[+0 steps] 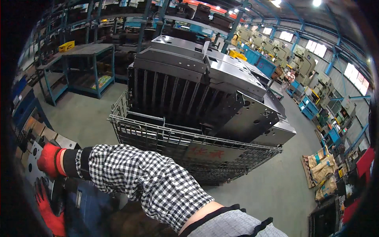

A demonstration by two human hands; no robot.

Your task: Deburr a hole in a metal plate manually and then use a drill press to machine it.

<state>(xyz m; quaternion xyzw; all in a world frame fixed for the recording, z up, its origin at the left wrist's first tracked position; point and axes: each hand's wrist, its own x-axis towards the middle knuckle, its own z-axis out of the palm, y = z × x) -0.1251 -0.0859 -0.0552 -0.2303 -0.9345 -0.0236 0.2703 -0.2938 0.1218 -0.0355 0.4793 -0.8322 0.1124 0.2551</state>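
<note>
At the far left, my right hand (50, 160) in a red work glove reaches across my body, its arm in a black-and-white checked sleeve. It rests at a flat grey metal plate (31, 164) with round holes; its fingers are turned away and hidden. Below it is my left hand (49, 213), in a red glove with dark-coated fingers. Those fingers stretch up apart against the plate's lower part, with the thumb off to the side. A dark blue surface (85, 199) lies beside the hands, partly covered by the sleeve.
A wire mesh cage (193, 148) ahead holds stacked bent sheet-metal panels (233, 75). Behind to the left stands a blue-framed bench (85, 49) with a yellow bin (66, 46). Shelving fills the back. Filled sacks (324, 170) lie on a pallet at right, before machines (304, 63).
</note>
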